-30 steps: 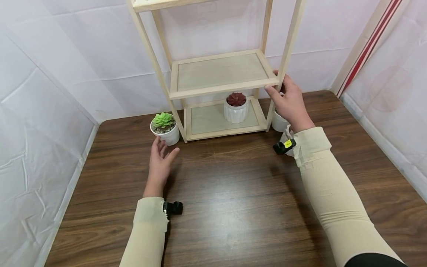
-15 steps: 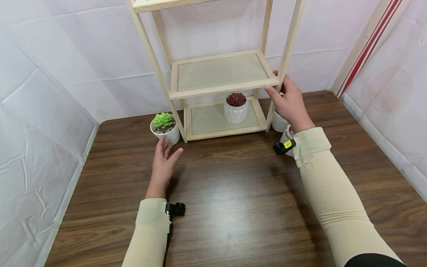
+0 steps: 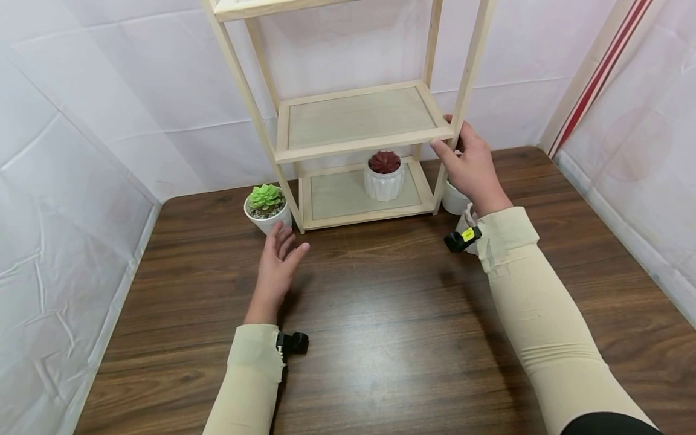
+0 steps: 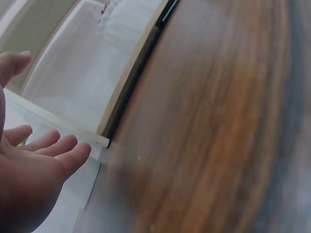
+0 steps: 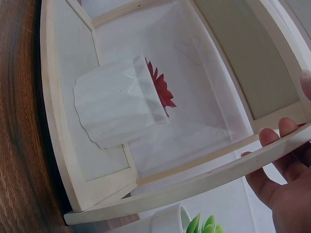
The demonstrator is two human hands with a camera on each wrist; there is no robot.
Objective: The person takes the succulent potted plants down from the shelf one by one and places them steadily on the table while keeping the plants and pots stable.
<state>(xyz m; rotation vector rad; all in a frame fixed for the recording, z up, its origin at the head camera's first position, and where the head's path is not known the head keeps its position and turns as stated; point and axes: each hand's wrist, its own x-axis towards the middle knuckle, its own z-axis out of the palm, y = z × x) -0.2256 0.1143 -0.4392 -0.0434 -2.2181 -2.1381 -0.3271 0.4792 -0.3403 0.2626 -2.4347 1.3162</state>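
Observation:
A pale wooden shelf rack [image 3: 365, 145] stands at the back of the table. My right hand [image 3: 470, 169] grips its front right post at the middle tier, with fingertips wrapped round the wood in the right wrist view. On the bottom tier sits a red succulent in a white ribbed pot [image 3: 384, 180]. My left hand [image 3: 276, 269] is held with loosely spread fingers and holds nothing. Its fingertips overlap the front of a green succulent in a white pot [image 3: 265, 205], left of the rack; whether they touch cannot be told.
Right of the rack, a white pot [image 3: 454, 198] is partly hidden by my right hand. A whitish object [image 3: 466, 225] shows behind the right wrist camera. White sheeting [image 3: 163, 90] surrounds the brown wooden table [image 3: 370, 326].
My left hand has shifted rightward across the front of the green succulent's pot. My right hand keeps its grip on the rack, which looks unmoved.

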